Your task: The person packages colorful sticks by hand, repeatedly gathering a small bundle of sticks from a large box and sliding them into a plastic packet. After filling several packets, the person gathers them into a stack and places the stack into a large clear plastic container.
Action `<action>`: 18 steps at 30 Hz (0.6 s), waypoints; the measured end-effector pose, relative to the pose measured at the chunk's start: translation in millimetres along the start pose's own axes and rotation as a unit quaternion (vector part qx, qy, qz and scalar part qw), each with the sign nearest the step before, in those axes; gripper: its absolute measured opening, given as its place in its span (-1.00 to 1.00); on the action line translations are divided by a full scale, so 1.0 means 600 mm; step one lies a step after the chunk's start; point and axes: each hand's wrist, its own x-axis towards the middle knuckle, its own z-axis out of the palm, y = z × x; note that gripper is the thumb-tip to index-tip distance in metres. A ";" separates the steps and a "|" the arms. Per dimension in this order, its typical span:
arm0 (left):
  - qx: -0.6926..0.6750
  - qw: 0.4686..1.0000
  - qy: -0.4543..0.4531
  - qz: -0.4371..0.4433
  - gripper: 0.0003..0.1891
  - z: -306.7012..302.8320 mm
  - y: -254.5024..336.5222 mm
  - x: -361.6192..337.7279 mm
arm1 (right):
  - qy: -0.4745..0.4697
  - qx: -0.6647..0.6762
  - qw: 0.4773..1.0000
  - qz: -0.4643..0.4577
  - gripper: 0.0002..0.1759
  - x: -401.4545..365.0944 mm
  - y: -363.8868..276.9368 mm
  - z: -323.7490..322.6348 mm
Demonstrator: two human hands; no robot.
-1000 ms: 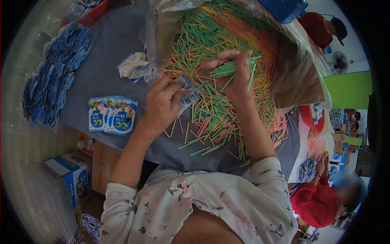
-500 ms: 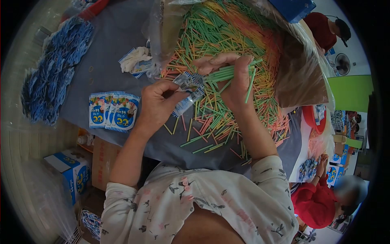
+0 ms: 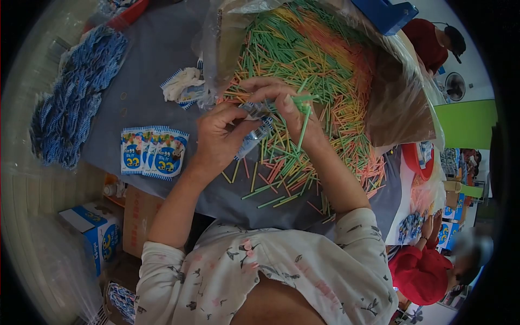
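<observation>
My left hand (image 3: 225, 132) is closed on a small blue-and-white packet (image 3: 253, 140), pinching it between thumb and fingers. My right hand (image 3: 290, 114) curls round several thin green sticks (image 3: 304, 103), whose ends stick out past the thumb. Its fingertips meet the packet's upper end, where the other ends of the sticks are hidden. Under and behind my right hand spreads a big heap of thin green, yellow and pink sticks (image 3: 303, 49). Left of my left hand lies an overlapping row of printed blue-and-white packets (image 3: 154, 151).
A pile of blue packets (image 3: 76, 97) lies at the far left of the grey-covered table (image 3: 154, 46). White gloves (image 3: 183, 84) rest nearer the middle. Clear plastic sheeting and a brown carton flap (image 3: 398, 97) border the heap. A person in red (image 3: 420, 273) sits at the right.
My right hand has moved left and closed in on the packet, and the green sticks have gone further toward its mouth. My left hand still pinches the packet.
</observation>
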 end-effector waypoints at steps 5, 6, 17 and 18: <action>-0.044 0.998 -0.023 0.048 -0.85 0.030 -0.013 0.039 | -0.039 0.064 0.994 0.080 -0.25 0.022 0.030 -0.037; -0.049 0.998 -0.037 0.025 -0.84 0.032 -0.013 0.047 | -0.013 0.039 0.997 0.067 -0.23 0.030 0.029 -0.048; -0.007 0.994 -0.106 0.029 -0.77 0.080 -0.034 0.107 | -0.019 -0.111 0.988 0.105 -0.19 0.027 0.041 -0.104; -0.028 0.995 -0.098 0.004 -0.77 0.085 -0.035 0.107 | -0.017 -0.109 0.988 0.105 -0.19 0.028 0.046 -0.111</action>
